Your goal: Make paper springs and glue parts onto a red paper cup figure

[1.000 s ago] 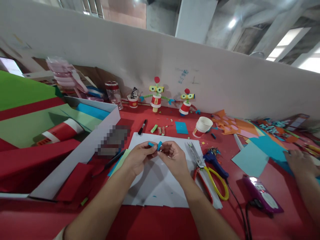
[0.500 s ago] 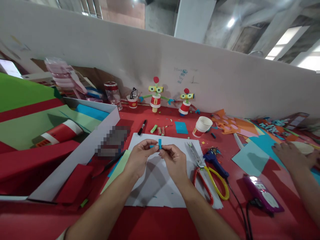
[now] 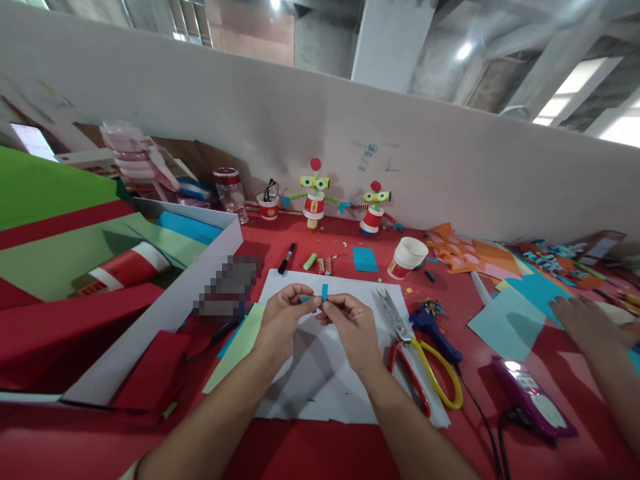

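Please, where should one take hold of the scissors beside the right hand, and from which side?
Take the scissors by the red and yellow handle loops, coming from the near side. The loops lie toward the person and the blades point away toward the wall, so the right hand, now pinching the blue strip, would likely meet no edge.

The white sheet (image 3: 320,383) is bare toward its near edge, so there is room there. Just right of the right hand (image 3: 350,323) the scissors (image 3: 415,347) and glue gun (image 3: 435,325) lie in the way; left of the left hand (image 3: 283,320) stands the box wall (image 3: 165,313).
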